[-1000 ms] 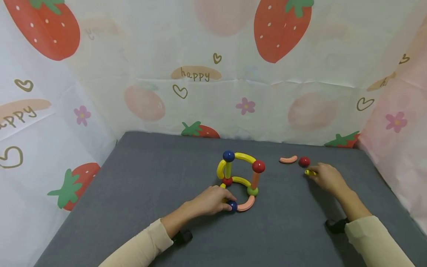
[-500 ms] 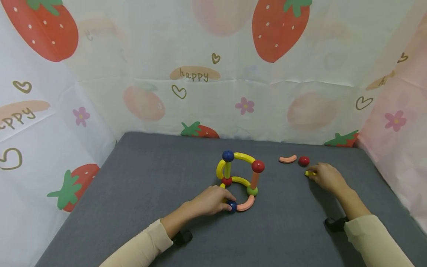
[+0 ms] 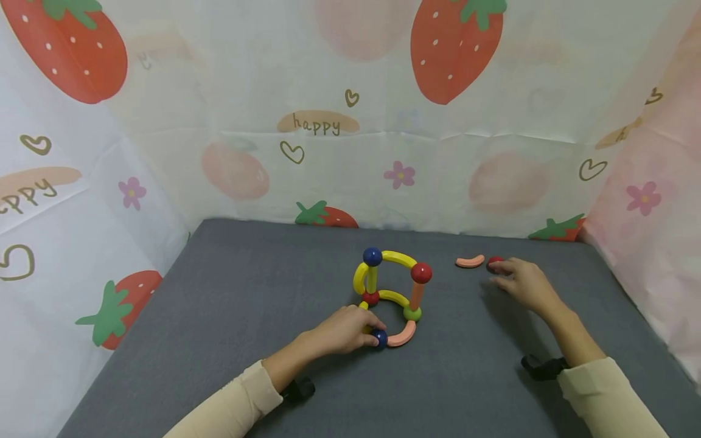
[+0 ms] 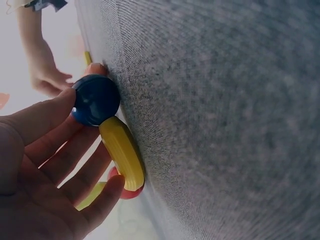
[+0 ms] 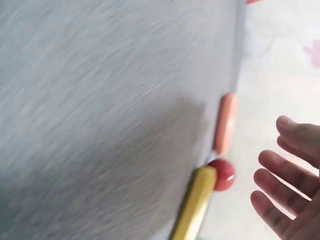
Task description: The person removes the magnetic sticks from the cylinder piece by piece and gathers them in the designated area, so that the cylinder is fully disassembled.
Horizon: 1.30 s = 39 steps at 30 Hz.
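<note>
My left hand (image 3: 346, 330) pinches a blue ball (image 4: 96, 100) between thumb and fingers, at the near corner of a magnetic stick-and-ball frame. A curved yellow stick (image 4: 122, 154) joins that ball, and a curved coral stick (image 3: 402, 334) meets its other side. The frame's upper level has a blue ball (image 3: 372, 257) and a red ball (image 3: 421, 272), carried on upright sticks. My right hand (image 3: 526, 283), fingers spread and holding nothing, hovers over a yellow stick (image 5: 195, 205). That stick lies on the table beside a loose red ball (image 5: 223, 175); in the head view the hand hides it.
A loose curved coral stick (image 3: 470, 261) lies left of the loose red ball. The dark grey tabletop (image 3: 246, 267) ends at a strawberry-print cloth (image 3: 241, 91) behind and at both sides.
My right hand has let go of the yellow stick, its fingers spreading and lifting toward the loose red ball. The left hand keeps its hold on the blue ball.
</note>
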Tool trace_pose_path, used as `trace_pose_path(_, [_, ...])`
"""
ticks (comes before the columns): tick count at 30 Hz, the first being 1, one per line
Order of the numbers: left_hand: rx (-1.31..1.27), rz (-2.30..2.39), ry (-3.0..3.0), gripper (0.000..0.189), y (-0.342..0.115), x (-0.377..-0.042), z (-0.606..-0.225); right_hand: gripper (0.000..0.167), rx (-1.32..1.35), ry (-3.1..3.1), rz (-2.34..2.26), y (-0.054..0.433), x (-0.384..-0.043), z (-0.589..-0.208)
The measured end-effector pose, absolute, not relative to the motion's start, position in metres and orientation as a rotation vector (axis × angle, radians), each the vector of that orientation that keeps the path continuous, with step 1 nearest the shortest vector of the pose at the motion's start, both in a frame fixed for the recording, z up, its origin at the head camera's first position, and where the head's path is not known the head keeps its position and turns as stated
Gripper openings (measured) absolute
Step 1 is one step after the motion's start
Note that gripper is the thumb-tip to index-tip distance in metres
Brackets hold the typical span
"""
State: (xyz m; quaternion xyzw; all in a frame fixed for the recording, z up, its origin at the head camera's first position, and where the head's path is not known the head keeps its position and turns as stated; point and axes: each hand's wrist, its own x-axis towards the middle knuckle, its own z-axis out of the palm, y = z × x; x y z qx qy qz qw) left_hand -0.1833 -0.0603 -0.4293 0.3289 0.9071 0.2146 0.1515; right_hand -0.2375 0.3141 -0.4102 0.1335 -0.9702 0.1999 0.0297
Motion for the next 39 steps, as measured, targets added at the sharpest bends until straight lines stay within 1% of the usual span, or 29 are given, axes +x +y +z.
trace_pose_path(15, [0.921, 0.63, 2.588, 0.029, -0.06, -0.184, -0.429, 0.038, 0.618, -2.802, 0.91, 0.26, -0.239, -0.367])
trace_pose_path(25, [0.916, 0.64, 2.584, 0.029, -0.06, -0.183, -0.43, 0.041, 0.743, -2.753, 1.075, 0.225, -0.241, -0.349])
trace_pose_path(31, [0.932, 0.643, 2.597, 0.029, -0.06, -0.183, -0.433, 0.039, 0.842, -2.727, 1.096, 0.207, -0.242, -0.34])
trace_pose_path(39, [0.947, 0.709, 2.572, 0.028, -0.063, -0.185, -0.43, 0.041, 0.998, -2.723, 1.087, 0.181, -0.249, -0.333])
